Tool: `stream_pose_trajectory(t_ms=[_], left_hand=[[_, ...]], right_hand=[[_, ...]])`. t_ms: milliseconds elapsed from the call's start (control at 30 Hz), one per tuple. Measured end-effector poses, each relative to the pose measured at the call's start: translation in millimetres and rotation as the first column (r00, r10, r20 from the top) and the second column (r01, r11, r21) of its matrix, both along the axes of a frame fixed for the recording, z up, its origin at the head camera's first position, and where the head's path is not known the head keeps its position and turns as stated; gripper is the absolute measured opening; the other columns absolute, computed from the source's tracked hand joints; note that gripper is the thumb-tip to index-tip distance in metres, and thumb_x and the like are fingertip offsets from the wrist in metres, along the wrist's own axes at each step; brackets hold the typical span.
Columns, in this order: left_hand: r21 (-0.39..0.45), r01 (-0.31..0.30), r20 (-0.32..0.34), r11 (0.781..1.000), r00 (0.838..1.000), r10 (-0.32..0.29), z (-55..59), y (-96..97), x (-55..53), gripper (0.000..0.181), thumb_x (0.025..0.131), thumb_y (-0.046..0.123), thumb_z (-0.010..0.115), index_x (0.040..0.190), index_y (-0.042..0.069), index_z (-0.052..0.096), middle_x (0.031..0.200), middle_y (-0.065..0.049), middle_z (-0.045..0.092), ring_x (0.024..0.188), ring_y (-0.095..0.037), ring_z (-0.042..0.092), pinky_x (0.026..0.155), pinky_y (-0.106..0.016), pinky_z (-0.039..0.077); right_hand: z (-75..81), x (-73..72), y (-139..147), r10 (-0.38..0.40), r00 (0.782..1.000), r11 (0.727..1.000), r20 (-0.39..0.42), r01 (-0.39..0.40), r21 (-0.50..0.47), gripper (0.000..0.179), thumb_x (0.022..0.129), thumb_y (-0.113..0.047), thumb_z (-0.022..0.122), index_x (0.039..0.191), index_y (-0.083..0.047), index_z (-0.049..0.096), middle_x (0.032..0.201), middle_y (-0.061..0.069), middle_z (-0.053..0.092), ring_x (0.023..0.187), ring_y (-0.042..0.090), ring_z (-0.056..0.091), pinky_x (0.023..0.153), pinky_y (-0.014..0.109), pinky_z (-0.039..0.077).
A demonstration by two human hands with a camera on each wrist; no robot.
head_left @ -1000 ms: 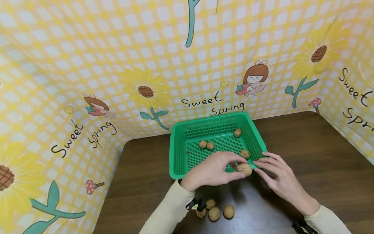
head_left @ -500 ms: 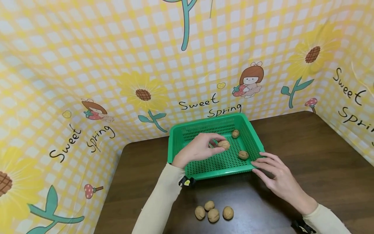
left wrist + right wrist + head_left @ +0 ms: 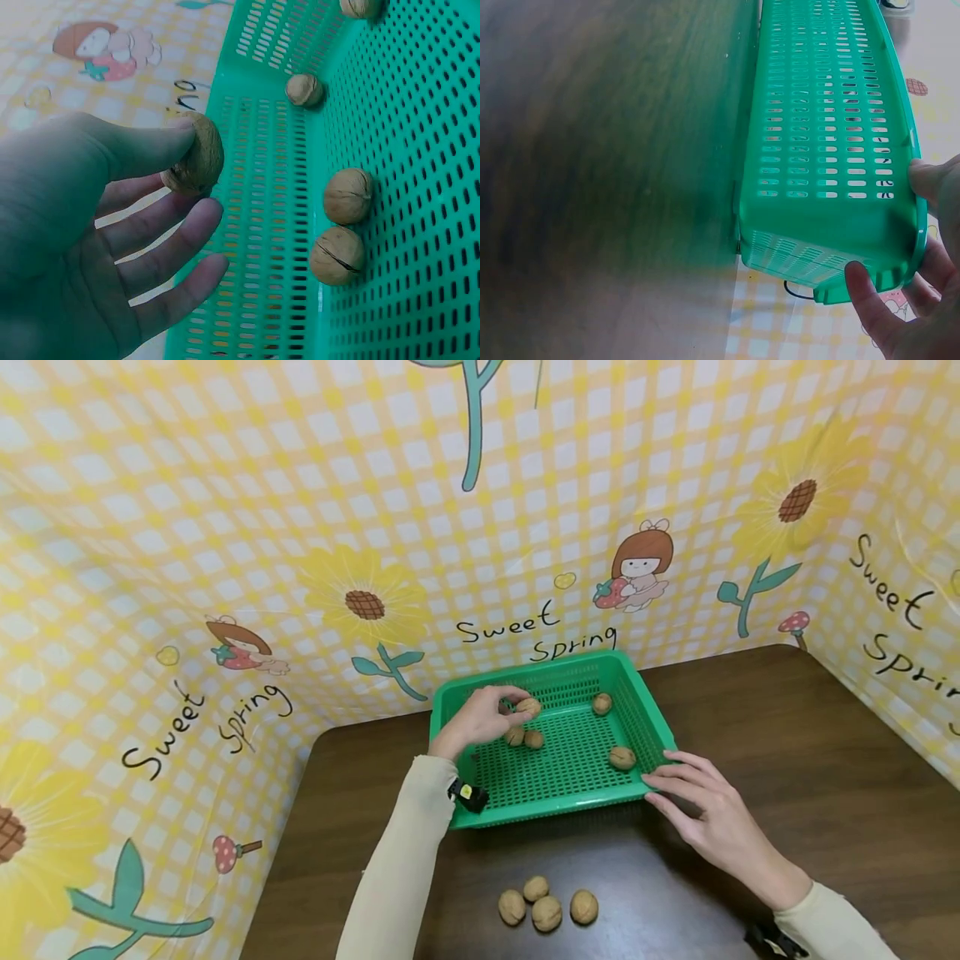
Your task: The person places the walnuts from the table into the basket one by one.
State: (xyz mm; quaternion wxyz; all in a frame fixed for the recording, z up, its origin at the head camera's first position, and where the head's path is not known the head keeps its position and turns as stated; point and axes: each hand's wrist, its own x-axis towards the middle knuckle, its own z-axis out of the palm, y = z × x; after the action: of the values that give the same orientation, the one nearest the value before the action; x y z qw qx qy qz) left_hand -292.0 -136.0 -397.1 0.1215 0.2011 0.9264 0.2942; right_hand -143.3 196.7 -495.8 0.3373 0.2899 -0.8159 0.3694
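Observation:
My left hand (image 3: 480, 720) pinches a walnut (image 3: 529, 707) between thumb and fingers, above the back left of the green plastic basket (image 3: 517, 811). In the left wrist view, the thumb presses that walnut (image 3: 196, 154) while the lower fingers spread out. Inside the basket, two walnuts lie touching just below this hand, the nearer one (image 3: 534, 740) partly in its shade. Another walnut (image 3: 602, 703) sits toward the back right, and one (image 3: 622, 758) near the front right. My right hand (image 3: 708, 806) holds the front right corner, thumb and fingers around the rim in the right wrist view.
Several walnuts (image 3: 547, 912) lie grouped on the dark wooden table (image 3: 352, 827) in front of the basket. A yellow checked cloth (image 3: 420, 527) with printed flowers stands as a wall behind and at both sides.
Carrying the walnut, my left hand has gone from over the basket's front right rim to its back left, uncovering the table walnuts. The right hand stays at the corner.

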Motion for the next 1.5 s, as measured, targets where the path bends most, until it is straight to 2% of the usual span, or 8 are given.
stream_pose_trajectory(t_ms=[300,600,767,900,1033,1133,1333,1500], left_hand=[[-0.032,-0.050,0.011,0.998,0.999,0.051,-19.7,-9.8,-10.9,0.043,0.108,0.039,0.065,0.146,0.020,0.066,0.141,-0.006,0.068,0.116,-0.025,0.068,0.087,-0.041,0.059],[-0.093,-0.039,0.042,0.995,0.998,0.043,-31.6,-4.3,-17.9,0.038,0.108,0.034,0.066,0.142,0.018,0.070,0.135,-0.007,0.071,0.092,-0.019,0.066,0.075,-0.035,0.051],[-0.120,-0.037,0.036,0.992,0.999,0.041,-34.7,1.2,-17.7,0.036,0.108,0.033,0.067,0.140,0.017,0.071,0.137,-0.009,0.071,0.103,-0.023,0.069,0.089,-0.042,0.057],[-0.158,-0.042,0.006,0.987,0.999,0.043,-36.6,5.1,-18.7,0.036,0.108,0.033,0.066,0.140,0.017,0.071,0.138,-0.008,0.070,0.111,-0.025,0.069,0.097,-0.046,0.057],[-0.198,-0.038,-0.008,0.980,0.999,0.037,-39.4,8.4,-19.8,0.036,0.108,0.035,0.065,0.140,0.018,0.071,0.140,-0.008,0.070,0.115,-0.028,0.069,0.100,-0.047,0.057],[-0.224,-0.041,-0.012,0.974,0.999,0.039,-43.1,10.2,-21.2,0.039,0.107,0.037,0.067,0.141,0.018,0.070,0.142,-0.006,0.069,0.125,-0.029,0.067,0.105,-0.049,0.056],[-0.260,-0.035,-0.016,0.965,0.999,0.032,-51.3,12.3,-22.1,0.041,0.106,0.039,0.069,0.140,0.018,0.072,0.142,-0.004,0.070,0.130,-0.028,0.066,0.108,-0.048,0.055],[-0.269,-0.029,-0.030,0.963,0.999,0.022,-50.8,11.7,-23.0,0.040,0.106,0.037,0.069,0.140,0.017,0.071,0.141,-0.005,0.070,0.129,-0.028,0.066,0.107,-0.047,0.055]], right_hand=[[-0.7,0.7,-2.3,0.006,0.999,1.000,0.033,-0.006,0.002,0.043,0.106,-0.046,0.064,0.108,-0.008,0.084,0.106,0.006,0.079,0.129,0.029,0.059,0.121,0.012,0.032],[-0.3,-1.2,-3.0,0.002,1.000,1.000,0.026,-0.003,0.010,0.040,0.106,-0.043,0.067,0.108,-0.008,0.084,0.106,0.006,0.079,0.128,0.030,0.060,0.121,0.012,0.032],[0.2,0.3,-1.9,0.000,0.999,1.000,0.040,-0.001,0.007,0.041,0.106,-0.044,0.066,0.108,-0.008,0.084,0.106,0.007,0.079,0.129,0.029,0.059,0.121,0.012,0.032],[2.4,1.2,-1.3,-0.008,0.997,1.000,0.073,0.007,0.011,0.019,0.092,-0.018,0.085,0.108,-0.008,0.084,0.107,0.007,0.079,0.131,0.029,0.058,0.122,0.013,0.031],[2.8,1.0,-1.5,-0.019,0.996,1.000,0.083,0.019,0.010,0.036,0.075,0.004,0.090,0.108,-0.009,0.084,0.106,0.007,0.079,0.131,0.029,0.059,0.121,0.013,0.032],[1.7,0.9,-0.9,-0.022,0.997,1.000,0.080,0.022,0.007,0.036,0.075,0.004,0.090,0.108,-0.009,0.084,0.106,0.007,0.078,0.130,0.029,0.059,0.121,0.012,0.032],[-0.4,2.4,1.0,-0.012,0.997,1.000,0.071,0.011,0.015,0.019,0.092,-0.018,0.085,0.108,-0.007,0.084,0.107,0.008,0.078,0.132,0.027,0.058,0.122,0.013,0.031],[0.6,2.3,0.6,-0.012,0.997,1.000,0.080,0.011,0.015,0.027,0.082,-0.002,0.088,0.108,-0.007,0.084,0.108,0.008,0.078,0.132,0.027,0.058,0.122,0.013,0.031]])
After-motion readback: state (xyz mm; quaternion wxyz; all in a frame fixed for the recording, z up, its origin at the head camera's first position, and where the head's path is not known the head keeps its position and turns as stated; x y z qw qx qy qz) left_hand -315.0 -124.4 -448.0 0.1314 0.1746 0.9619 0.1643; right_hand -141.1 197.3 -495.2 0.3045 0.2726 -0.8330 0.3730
